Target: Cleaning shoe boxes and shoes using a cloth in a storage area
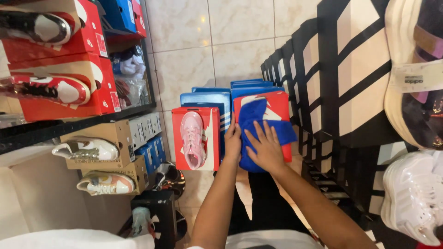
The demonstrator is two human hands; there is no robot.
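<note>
Blue fabric — a soft, crumpled blue cloth [258, 124] — lies on the lid of a red cardboard shoe box with white markings [281, 102], which stands at the front of a row of boxes on the pale tiled floor [221, 41]. The right hand [264, 146] rests flat on the cloth, fingers spread and pressed down; nothing is pinched. The left hand [232, 139] grips the left edge of the same box, fingers curled along its side, bracing it.

Step in hand, as judged from the pose: wiping the lid while the box is held steady. The next stroke calls for steady downward pressure from the right palm and a firm brace from the left, so that the box does not slide toward its neighbour.

Just beside it on the left stands a second red shoe box [179, 138] carrying a pink lace-up sneaker [193, 138] — close, but whether the two boxes touch cannot be told. Blue striped boxes [205, 98] stand behind both. Black-and-cream stacked cartons [350, 74] line the right side.
</note>
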